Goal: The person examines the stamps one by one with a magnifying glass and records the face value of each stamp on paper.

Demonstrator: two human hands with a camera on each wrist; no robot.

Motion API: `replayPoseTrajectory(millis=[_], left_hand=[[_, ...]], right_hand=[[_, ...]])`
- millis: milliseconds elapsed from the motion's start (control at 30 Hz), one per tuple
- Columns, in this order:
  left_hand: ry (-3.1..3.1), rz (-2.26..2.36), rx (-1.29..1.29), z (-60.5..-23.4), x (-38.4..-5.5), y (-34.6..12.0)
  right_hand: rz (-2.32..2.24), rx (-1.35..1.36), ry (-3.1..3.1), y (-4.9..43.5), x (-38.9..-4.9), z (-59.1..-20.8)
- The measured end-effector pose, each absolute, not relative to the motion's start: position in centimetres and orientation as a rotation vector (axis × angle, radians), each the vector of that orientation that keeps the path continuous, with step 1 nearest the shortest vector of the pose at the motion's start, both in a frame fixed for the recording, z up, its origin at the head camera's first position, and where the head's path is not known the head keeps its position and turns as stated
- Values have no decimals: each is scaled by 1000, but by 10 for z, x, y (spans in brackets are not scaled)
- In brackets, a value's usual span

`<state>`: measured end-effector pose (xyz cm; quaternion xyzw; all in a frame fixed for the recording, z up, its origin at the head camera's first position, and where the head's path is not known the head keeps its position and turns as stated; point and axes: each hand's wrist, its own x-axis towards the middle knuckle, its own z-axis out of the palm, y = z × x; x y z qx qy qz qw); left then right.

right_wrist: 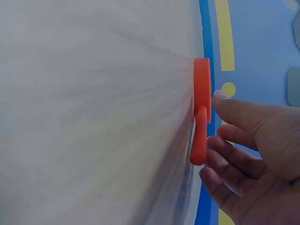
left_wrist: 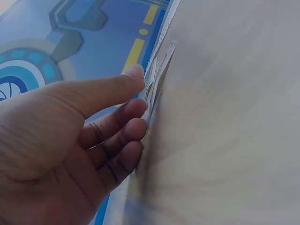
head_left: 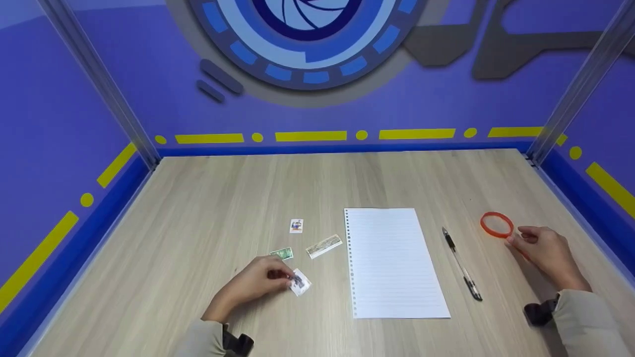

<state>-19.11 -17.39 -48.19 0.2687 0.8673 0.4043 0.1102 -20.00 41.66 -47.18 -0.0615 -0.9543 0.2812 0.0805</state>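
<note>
My left hand [head_left: 260,280] pinches the left edge of a small white postage stamp [head_left: 300,283] with a dark picture, between thumb and forefinger. In the left wrist view the stamp shows edge-on at the fingertips. A green stamp [head_left: 283,253] lies just beyond that hand, partly behind it. Farther off are a long pale stamp [head_left: 324,246] and a stamp with a colourful figure [head_left: 296,226]. My right hand [head_left: 545,253] is beside an orange magnifying glass [head_left: 496,235], its fingers loosely bent near the handle [right_wrist: 199,140] and not wrapped round it.
A lined sheet of paper [head_left: 394,263] with punched holes lies in the middle of the table [head_left: 223,198]. To its right is a black-capped clear pen [head_left: 461,265]. Blue and purple printed walls [head_left: 317,119] enclose the table's back and sides.
</note>
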Motion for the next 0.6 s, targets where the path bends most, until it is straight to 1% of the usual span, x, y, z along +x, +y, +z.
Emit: replayPoseTrajectory(millis=[233, 600], left_hand=[[2547, 1168, 796, -483, -190, -173], [2564, 1189, 779, -490, -191, -169]], right_hand=[[856, -278, -2918, 417, -201, -474], [825, -270, -2972, 420, -207, -475]])
